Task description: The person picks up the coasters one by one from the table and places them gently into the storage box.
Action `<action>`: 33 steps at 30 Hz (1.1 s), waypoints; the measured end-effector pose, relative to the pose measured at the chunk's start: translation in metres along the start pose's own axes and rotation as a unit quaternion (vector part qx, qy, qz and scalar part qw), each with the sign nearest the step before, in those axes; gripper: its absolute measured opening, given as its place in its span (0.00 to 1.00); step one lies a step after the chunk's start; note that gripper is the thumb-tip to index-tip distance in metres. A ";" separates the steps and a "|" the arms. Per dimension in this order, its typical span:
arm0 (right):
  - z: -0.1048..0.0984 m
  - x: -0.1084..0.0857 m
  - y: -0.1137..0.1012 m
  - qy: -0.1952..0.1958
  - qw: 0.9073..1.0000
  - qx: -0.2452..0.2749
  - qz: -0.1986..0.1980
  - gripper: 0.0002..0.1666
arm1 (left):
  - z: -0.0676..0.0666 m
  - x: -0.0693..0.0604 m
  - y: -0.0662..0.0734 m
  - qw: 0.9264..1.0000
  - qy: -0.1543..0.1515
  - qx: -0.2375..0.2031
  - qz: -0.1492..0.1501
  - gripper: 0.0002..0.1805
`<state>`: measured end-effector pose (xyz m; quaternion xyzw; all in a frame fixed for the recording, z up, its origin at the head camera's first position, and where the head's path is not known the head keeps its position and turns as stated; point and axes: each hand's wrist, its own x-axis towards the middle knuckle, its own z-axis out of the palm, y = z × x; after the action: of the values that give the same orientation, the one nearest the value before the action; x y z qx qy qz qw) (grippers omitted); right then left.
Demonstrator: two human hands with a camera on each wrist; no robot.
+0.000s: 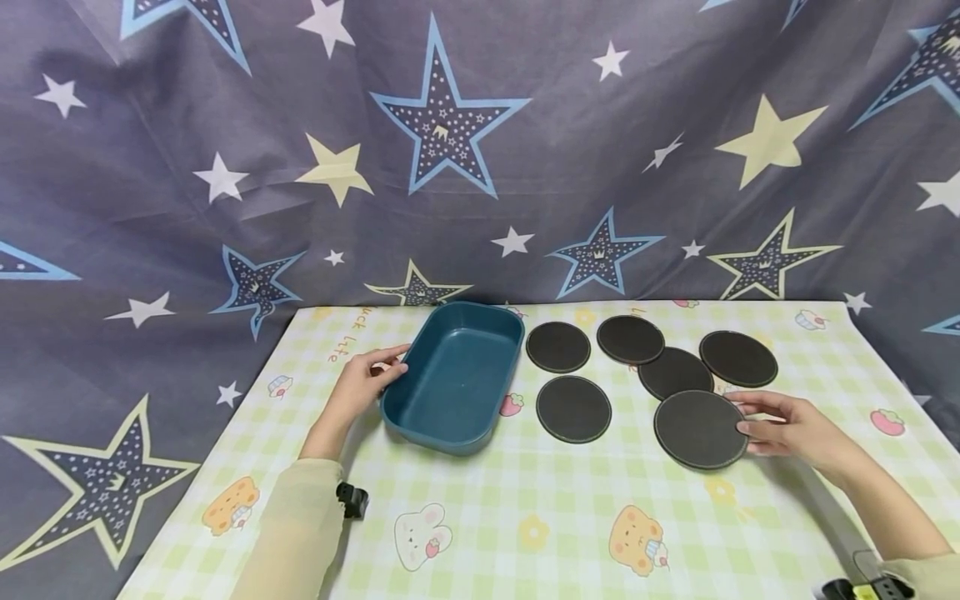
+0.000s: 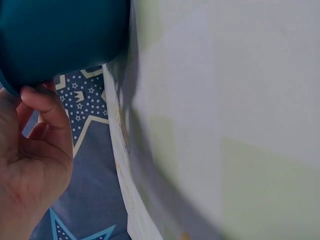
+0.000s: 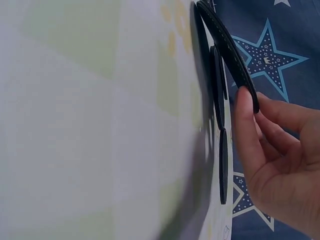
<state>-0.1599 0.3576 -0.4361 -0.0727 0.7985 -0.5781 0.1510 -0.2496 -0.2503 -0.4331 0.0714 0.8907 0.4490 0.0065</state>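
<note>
My left hand (image 1: pixel 365 379) pinches the left rim of a teal rectangular plastic bin (image 1: pixel 459 379); the left wrist view has the thumb and fingers at the rim of the bin (image 2: pixel 60 40). Nothing lies inside the bin. A round black coaster (image 1: pixel 701 429) with a stitched edge is held at its right edge between thumb and fingers of my right hand (image 1: pixel 787 429). In the right wrist view that coaster (image 3: pixel 230 52) slants, its gripped edge raised off the cloth. Just behind it lie a coaster (image 1: pixel 677 374) and another coaster (image 1: pixel 738 358).
Left of these are a coaster (image 1: pixel 631 339) overlapping its neighbour, a coaster (image 1: pixel 558 347) near the bin, and a nearer coaster (image 1: pixel 573 408). A green checked tablecloth (image 1: pixel 480 533) covers the table. Behind hangs a grey star-patterned curtain (image 1: pixel 480 233).
</note>
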 end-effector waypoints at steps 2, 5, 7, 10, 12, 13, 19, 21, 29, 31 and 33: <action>0.001 0.001 0.000 -0.002 1.000 0.006 -0.003 0.27 | 0.000 -0.001 0.002 1.000 -0.001 -0.004 -0.001 0.22; 0.002 0.002 -0.001 -0.004 1.000 0.016 -0.007 0.27 | 0.000 -0.002 0.004 1.000 -0.002 -0.011 -0.003 0.22; 0.003 0.003 -0.002 -0.004 1.000 0.024 -0.007 0.27 | 0.000 -0.002 0.005 1.000 -0.002 -0.011 -0.003 0.22; 0.004 0.004 -0.004 -0.004 1.000 0.029 -0.009 0.26 | 0.001 -0.002 0.004 1.000 -0.001 -0.008 -0.004 0.22; 0.006 0.005 -0.006 -0.003 1.000 0.027 -0.009 0.26 | 0.001 -0.002 0.003 1.000 -0.001 -0.008 -0.004 0.22; 0.007 0.005 -0.007 -0.003 1.000 0.026 -0.009 0.25 | 0.001 -0.002 0.002 1.000 0.000 -0.008 -0.004 0.22; 0.010 0.007 -0.012 -0.001 1.000 0.022 -0.004 0.24 | 0.001 -0.003 0.001 1.000 0.003 -0.012 -0.002 0.22; 0.011 0.007 -0.013 -0.001 1.000 0.024 -0.001 0.24 | 0.001 -0.003 0.001 1.000 0.005 -0.013 -0.003 0.22; 0.015 0.011 -0.017 0.002 1.000 0.023 0.004 0.23 | 0.002 -0.002 0.000 1.000 0.004 -0.013 -0.004 0.22; 0.016 0.012 -0.018 0.001 1.000 0.030 0.000 0.23 | 0.002 -0.002 0.001 1.000 0.003 -0.013 -0.006 0.22; 0.017 0.013 -0.019 0.000 0.999 0.035 -0.006 0.23 | 0.002 -0.003 0.002 1.000 0.004 -0.014 -0.010 0.22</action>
<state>-0.1678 0.3322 -0.4248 -0.0721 0.7771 -0.6070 0.1500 -0.2468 -0.2484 -0.4330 0.0607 0.8850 0.4616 0.0083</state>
